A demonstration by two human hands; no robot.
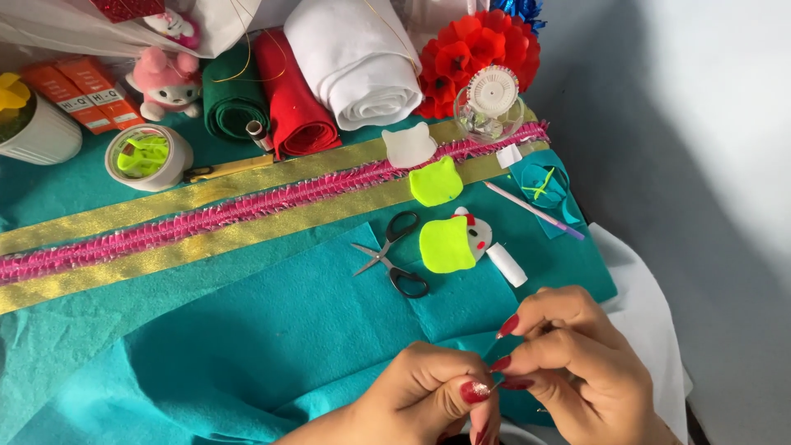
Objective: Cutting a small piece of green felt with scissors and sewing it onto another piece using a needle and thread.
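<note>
My left hand (432,387) and my right hand (577,358) meet at the bottom of the view over teal felt (272,330). Their fingertips are pinched together around something very small and thin, maybe a needle or thread; I cannot tell which. Just beyond them lie small black-handled scissors (394,255), open. Beside the scissors is a neon yellow felt shape (446,245) over a white cat-face piece (478,233), with a white thread spool (506,264) next to it.
A gold and pink ribbon band (206,218) crosses the table. Behind it are felt rolls in green (233,95), red (292,99) and white (358,62), red flowers (486,45), a pin wheel container (489,103), a tub of green clips (147,156) and a pink pen (534,211).
</note>
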